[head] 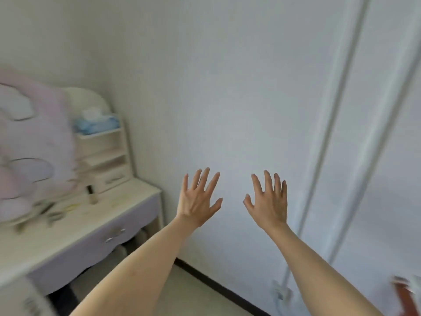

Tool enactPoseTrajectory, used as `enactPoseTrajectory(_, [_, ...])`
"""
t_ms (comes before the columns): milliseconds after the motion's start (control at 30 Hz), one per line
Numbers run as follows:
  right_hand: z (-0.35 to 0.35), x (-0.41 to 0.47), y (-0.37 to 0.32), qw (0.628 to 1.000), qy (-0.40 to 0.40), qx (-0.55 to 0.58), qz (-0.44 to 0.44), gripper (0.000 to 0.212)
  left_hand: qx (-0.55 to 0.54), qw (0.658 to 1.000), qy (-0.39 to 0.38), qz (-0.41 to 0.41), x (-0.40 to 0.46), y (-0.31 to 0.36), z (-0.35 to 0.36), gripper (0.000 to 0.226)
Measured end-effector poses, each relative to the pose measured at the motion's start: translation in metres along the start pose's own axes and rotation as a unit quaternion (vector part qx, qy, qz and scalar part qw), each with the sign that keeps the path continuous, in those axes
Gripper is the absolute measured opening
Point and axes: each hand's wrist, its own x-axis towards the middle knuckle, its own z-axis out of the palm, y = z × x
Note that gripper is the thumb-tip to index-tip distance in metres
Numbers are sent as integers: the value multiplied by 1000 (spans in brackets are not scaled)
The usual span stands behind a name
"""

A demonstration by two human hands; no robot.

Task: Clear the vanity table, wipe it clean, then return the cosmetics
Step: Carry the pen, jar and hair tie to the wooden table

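Observation:
The vanity table (127, 201) stands at the left, white-topped with a lilac drawer front. On it I see a small upright bottle (91, 195) and several blurred cosmetics (49, 213) near the base of a pink mirror (34, 142). My left hand (198, 199) and my right hand (268, 200) are raised in front of the bare wall, to the right of the table, fingers spread and straight, holding nothing. Neither hand touches anything.
A white shelf unit with small drawers (104, 156) stands at the back of the table, with a blue tissue pack (98, 123) on top. White wardrobe doors (376, 133) fill the right side. A dark skirting board (218, 286) runs along the floor.

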Motion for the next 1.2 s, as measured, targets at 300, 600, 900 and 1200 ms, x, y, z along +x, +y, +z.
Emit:
enactPoseTrajectory(300, [67,37,-237,976,-66,119,-171,54,62,979,-50,-186,-95,-209,9,68])
enactPoseTrajectory(600, [147,98,-403,930,-108,196,-291,59,92,936,-49,-335,-125,-346,60,67])
enactPoseTrajectory(900, [231,137,-529,884,-165,221,-376,59,94,889,-77,-442,-126,-442,116,66])
enactPoseTrajectory(1200, [356,136,-639,842,-254,225,-420,52,18,870,-161,-466,-131,-549,236,65])
